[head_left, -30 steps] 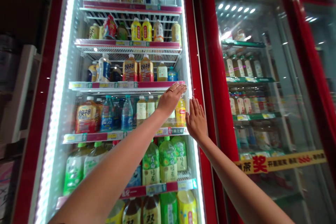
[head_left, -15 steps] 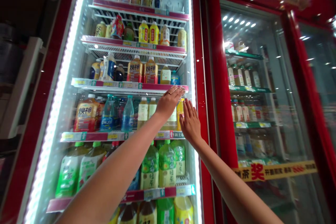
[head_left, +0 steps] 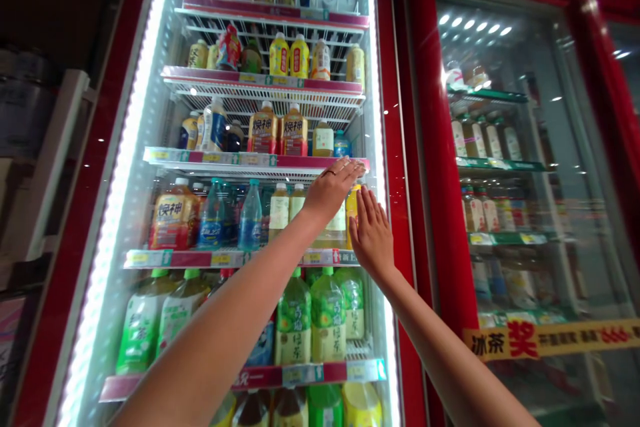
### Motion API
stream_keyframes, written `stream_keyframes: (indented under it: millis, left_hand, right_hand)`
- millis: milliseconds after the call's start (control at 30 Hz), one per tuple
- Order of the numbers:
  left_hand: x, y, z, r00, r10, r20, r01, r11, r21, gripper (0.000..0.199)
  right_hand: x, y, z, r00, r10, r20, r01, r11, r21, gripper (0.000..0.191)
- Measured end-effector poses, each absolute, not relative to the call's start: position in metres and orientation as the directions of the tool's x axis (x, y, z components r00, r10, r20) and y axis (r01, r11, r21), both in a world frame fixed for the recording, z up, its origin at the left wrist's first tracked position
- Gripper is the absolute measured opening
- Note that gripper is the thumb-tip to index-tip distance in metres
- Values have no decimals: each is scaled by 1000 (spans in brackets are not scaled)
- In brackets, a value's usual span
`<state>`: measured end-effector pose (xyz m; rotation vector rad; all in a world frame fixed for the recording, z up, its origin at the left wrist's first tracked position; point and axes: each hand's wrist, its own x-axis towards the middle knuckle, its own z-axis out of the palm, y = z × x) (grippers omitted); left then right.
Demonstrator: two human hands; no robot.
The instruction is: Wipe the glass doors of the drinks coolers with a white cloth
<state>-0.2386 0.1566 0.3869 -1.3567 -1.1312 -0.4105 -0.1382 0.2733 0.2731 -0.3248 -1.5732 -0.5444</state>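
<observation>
Both hands are raised before a lit drinks fridge (head_left: 393,113) full of bottles. My left hand (head_left: 333,188), with a ring on one finger, is stretched out near the right end of a shelf edge (head_left: 300,161); whether it touches the edge I cannot tell. Lower and to its right, my right hand (head_left: 373,230) is held flat, fingers pointing up, in front of a yellow bottle (head_left: 352,213) that it partly hides. Neither hand holds anything. Pale-labelled bottles (head_left: 279,210) stand partly behind my left hand and forearm.
Large green tea bottles (head_left: 327,317) stand on the shelf below, with blue-capped water bottles (head_left: 250,217) and orange-red bottles (head_left: 173,217) to the left. A second red-framed fridge (head_left: 443,147) with a yellow banner (head_left: 555,339) adjoins on the right. A white post (head_left: 55,160) stands at left.
The view has turned slightly, so the fridges and the hands sit a little differently in the picture. Both hands keep nearly the same pose and place before the shelves.
</observation>
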Motion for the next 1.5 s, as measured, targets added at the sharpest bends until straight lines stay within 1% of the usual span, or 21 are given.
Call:
stream_keyframes:
  millis: [33,100,233,300,400,500,533,600,667,733,833,933,967,1000,1067,1133,1200,1300,1400,1433,1500]
  left_hand:
    - [-240,155,391,461,385,799,789,234,-568,66]
    - [-246,149,400,451,375,810,804,223,-551,69]
    - [-261,141,396,380,227,897,877,221,-428,74]
    - [-263,141,385,369,207,906,883,226,-411,74]
    - [-260,141,379,406,284,869,853,223,-471,71]
    - [-259,137,389,433,371,822,823,209,-528,72]
    - [-261,134,394,426,373,824,825,212,-523,73]
    - [-266,129,398,389,334,859,849,232,-475,75]
    - [-272,125,393,347,271,898,876,250,-413,73]
    - [-273,125,384,329,230,916,888,255,-383,71]
    - [-270,129,374,367,257,894,870,245,-428,71]
    - [-268,129,383,434,344,833,823,225,-521,72]
    - [-269,128,388,439,360,824,815,226,-533,73]
    - [-271,126,393,429,361,828,816,236,-527,73]
    - [-276,120,398,376,329,866,839,275,-469,76]
    - [-281,117,393,314,283,906,864,309,-396,81]
    - [-284,116,383,295,258,920,875,315,-369,83]
    - [-284,116,371,337,285,897,862,289,-416,77]
    - [-287,112,378,383,357,852,833,264,-485,72]
    - [-289,110,382,378,363,851,834,265,-484,73]
    - [-296,105,389,342,327,881,857,277,-435,77]
  right_hand:
    - [-138,273,273,-84,-118,989,517,844,145,75]
    - [-138,273,273,-86,-116,990,515,845,144,75]
    - [-136,270,272,-94,-128,987,514,843,158,78]
    - [-136,269,272,-122,-151,981,507,840,192,79]
    - [-137,267,271,-164,-192,968,493,834,249,81]
    - [-136,267,271,-181,-213,960,484,830,276,81]
    - [-135,267,270,-187,-219,958,480,830,283,81]
    - [-134,267,270,-203,-235,951,467,830,305,81]
    - [-133,268,270,-221,-253,942,447,832,329,80]
    - [-132,268,269,-241,-261,935,422,839,343,79]
    - [-132,268,270,-252,-247,936,398,855,332,78]
    - [-133,269,270,-237,-251,938,391,860,329,76]
    - [-133,270,270,-233,-257,938,389,860,332,76]
    - [-133,270,270,-230,-259,938,387,860,333,76]
    - [-133,271,270,-232,-253,939,388,861,328,76]
    - [-134,271,270,-236,-246,940,392,861,324,76]
    - [-134,270,270,-230,-257,939,395,857,331,77]
    - [-134,269,270,-230,-287,930,390,848,358,77]
    - [-133,269,270,-265,-300,916,377,842,385,76]
    - [-132,269,271,-278,-295,914,377,842,387,75]
    - [-131,267,273,-297,-276,914,385,842,379,75]
